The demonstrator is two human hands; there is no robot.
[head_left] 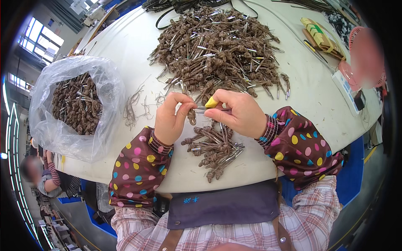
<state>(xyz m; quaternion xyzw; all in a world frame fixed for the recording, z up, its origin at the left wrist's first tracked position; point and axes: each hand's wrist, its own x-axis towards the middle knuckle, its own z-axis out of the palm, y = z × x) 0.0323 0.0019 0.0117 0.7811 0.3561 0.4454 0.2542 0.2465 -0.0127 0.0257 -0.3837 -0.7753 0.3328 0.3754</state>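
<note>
- Near the table's front edge, both hands meet above a small pile point(215, 148) of knotted brown cords with metal tips.
- Left hand point(169, 119) comes up from the lower left, wrist bent, thumb and forefinger curled toward the right hand; its forearm wears a brown dotted sleeve point(138, 167).
- Right hand point(238, 113) comes in from the lower right, knuckles up, its forearm in a matching sleeve.
- Table point(310, 100) is white and round-edged; a large heap point(220, 48) of the same cords fills its far middle.
- At the left edge stands a clear plastic bag point(73, 106) holding more cords; loose fibre strands point(134, 106) lie between bag and hands.
- By the far right edge lie folded yellow-green packets point(320, 37) and a pink fan point(366, 56).
- Beyond the table are a blue floor, factory windows at the upper left, and another person seated at the lower left.
- Left thumb and forefinger pinch shut on one cord point(191, 116), which hangs just above the small pile.
- Right fingers close on a thin metal tool point(211, 106) with a yellow grip, its point touching the cord at the left fingertips.
</note>
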